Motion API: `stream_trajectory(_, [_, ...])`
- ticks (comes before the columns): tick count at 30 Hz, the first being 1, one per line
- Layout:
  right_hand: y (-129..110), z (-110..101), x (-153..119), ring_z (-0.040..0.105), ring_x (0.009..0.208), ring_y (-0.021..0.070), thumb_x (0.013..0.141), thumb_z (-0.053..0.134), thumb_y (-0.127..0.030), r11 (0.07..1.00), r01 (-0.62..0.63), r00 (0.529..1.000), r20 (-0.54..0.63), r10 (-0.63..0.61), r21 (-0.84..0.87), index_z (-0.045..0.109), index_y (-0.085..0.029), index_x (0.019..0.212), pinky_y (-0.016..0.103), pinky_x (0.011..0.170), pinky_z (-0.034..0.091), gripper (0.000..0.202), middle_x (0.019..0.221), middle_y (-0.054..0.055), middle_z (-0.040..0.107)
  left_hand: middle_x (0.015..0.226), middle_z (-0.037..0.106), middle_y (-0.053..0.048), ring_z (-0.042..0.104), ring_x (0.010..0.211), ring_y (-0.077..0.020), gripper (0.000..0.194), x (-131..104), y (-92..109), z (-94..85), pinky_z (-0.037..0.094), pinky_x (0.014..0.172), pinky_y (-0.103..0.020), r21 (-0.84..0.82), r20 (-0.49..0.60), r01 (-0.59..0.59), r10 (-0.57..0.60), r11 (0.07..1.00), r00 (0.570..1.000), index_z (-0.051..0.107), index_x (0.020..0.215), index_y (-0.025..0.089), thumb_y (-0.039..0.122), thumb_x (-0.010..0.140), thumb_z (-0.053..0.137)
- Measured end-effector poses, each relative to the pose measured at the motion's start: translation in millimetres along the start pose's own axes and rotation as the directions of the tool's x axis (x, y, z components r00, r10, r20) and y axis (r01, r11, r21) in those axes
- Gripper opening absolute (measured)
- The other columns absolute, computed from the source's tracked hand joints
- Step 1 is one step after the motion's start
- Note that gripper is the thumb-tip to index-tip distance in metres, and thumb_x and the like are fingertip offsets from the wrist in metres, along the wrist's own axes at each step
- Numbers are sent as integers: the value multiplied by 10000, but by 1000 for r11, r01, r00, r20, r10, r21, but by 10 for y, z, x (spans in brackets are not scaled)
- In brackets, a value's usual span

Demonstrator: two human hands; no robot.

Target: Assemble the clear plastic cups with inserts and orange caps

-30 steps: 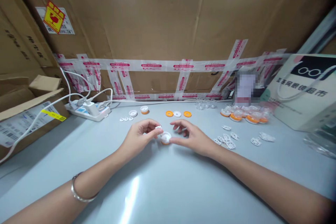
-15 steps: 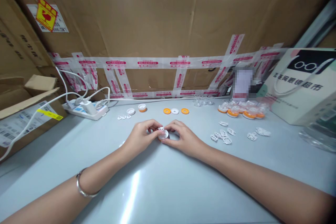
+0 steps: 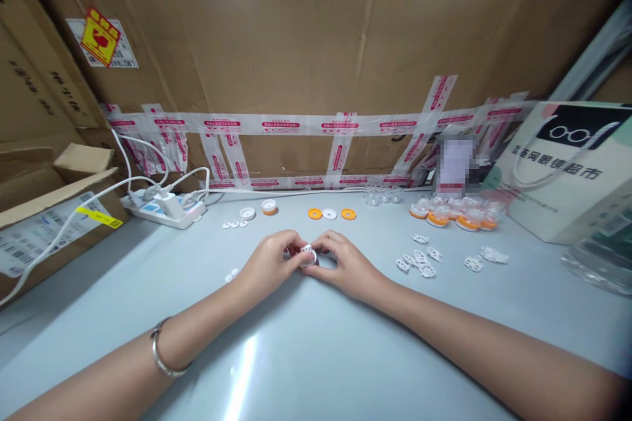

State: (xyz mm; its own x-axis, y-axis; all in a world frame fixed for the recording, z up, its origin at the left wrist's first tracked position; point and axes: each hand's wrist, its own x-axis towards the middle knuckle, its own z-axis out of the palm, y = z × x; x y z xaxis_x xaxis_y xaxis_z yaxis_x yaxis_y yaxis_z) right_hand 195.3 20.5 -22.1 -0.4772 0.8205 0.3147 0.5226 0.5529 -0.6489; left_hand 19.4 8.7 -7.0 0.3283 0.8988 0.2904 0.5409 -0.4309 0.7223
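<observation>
My left hand pinches a small white openwork piece between thumb and fingertips. The piece sits over the mouth of a small round white cup, partly hiding it; whether it rests inside cannot be made out. My right hand has thumb and fingers closed around the cup, just above the table. Two small white discs lie beside my left wrist. To the right of my right hand several white openwork pieces are scattered on the table.
Behind the hands are orange and white rings, white round caps and an orange-and-white cup. Clear domed parts with orange bases cluster at back right, near a paper bag. A power strip stands at left.
My left hand has brought the white openwork piece further over the cup, covering more of its mouth. The view has shifted slightly, and the discs by my left wrist show more fully.
</observation>
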Motion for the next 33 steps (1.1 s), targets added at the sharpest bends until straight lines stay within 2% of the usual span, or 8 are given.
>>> stream_trajectory(6, [-16, -11, 6, 547, 905, 198, 705, 687, -372, 1000, 19, 999, 26, -19, 9, 611, -200, 922, 339, 818, 428, 287, 924, 49, 595, 758, 630, 10, 571, 714, -129, 84, -32, 7, 4, 419, 667, -231, 21, -11, -49, 49, 999, 999, 588, 760, 181, 248, 807, 567])
stream_trajectory(10, [10, -352, 109, 566, 940, 202, 650, 709, -446, 999, 4, 999, 42, -6, 46, 506, -215, 1168, 339, 812, 451, 602, 1049, 65, 604, 768, 621, 4, 573, 718, -128, 61, -42, -4, -2, 430, 671, -228, 5, -17, -88, 88, 996, 996, 597, 814, 185, 233, 812, 559])
stream_trajectory(13, [255, -759, 253, 589, 915, 195, 838, 486, -436, 984, -66, 979, -199, 31, -168, 540, -208, 1120, 331, 761, 466, 367, 1016, 66, 638, 756, 616, 3, 574, 709, -127, 75, -44, -11, -10, 439, 671, -230, -7, -21, -103, 103, 995, 994, 606, 858, 188, 221, 815, 553])
stream_trajectory(15, [528, -983, 331, 568, 957, 211, 880, 408, -372, 830, -187, 918, -394, -43, -526, 579, -189, 1082, 341, 782, 456, 321, 1051, 87, 633, 763, 617, 0, 573, 712, -126, 82, -46, -14, -17, 443, 670, -230, -13, -21, -109, 109, 994, 994, 609, 866, 189, 219, 816, 551])
stream_trajectory(17, [814, -1113, 363, 514, 1024, 296, 845, 450, -291, 749, -256, 900, -434, -46, -611, 616, -127, 1064, 434, 831, 413, 320, 1077, 160, 615, 771, 616, -2, 572, 712, -124, 83, -48, -17, -24, 444, 671, -229, -14, -22, -109, 109, 994, 994, 611, 865, 188, 223, 815, 555])
stream_trajectory(22, [1177, -1114, 306, 427, 1102, 361, 797, 486, -239, 621, -228, 936, -345, -73, -750, 671, -151, 1031, 486, 834, 361, 310, 1175, 185, 561, 772, 615, 0, 570, 716, -123, 89, -46, -22, -36, 442, 678, -232, 5, -18, -113, 113, 994, 993, 613, 872, 192, 233, 817, 558])
stream_trajectory(27, [1122, -1055, 303, 411, 1125, 332, 802, 479, -241, 552, -156, 956, -265, -124, -819, 656, -153, 1055, 461, 867, 325, 322, 1205, 180, 540, 814, 593, -11, 570, 723, -121, 121, -53, -28, -36, 450, 674, -234, 13, -21, -124, 124, 992, 992, 609, 908, 194, 253, 806, 580])
stream_trajectory(33, [1162, -1005, 337, 472, 1072, 306, 805, 497, -281, 566, -126, 951, -262, -165, -815, 611, -142, 1123, 425, 859, 334, 366, 1154, 159, 592, 905, 563, -28, 559, 823, -152, 273, -70, -66, -60, 444, 739, -275, 56, -12, -127, 128, 990, 992, 573, 1017, 214, 316, 770, 627])
